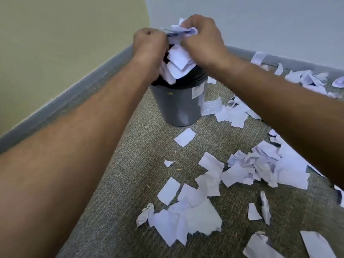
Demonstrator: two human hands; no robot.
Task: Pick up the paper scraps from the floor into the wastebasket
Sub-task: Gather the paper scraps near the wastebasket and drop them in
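A grey wastebasket (178, 105) with a black liner stands on the carpet in the room's corner. Directly above its mouth, my left hand (149, 44) and my right hand (202, 40) together clutch a bunch of white paper scraps (178, 58). Some of those scraps hang down between my hands toward the opening. Many more white scraps lie on the carpet: a heap (186, 218) in the foreground, a crumpled pile (260, 164) to the right, and a single piece (185, 136) just in front of the basket.
Grey skirting (78, 90) runs along the beige wall on the left and the pale wall behind. More scraps (309, 79) lie against the back skirting at the right. The carpet strip left of the basket is bare.
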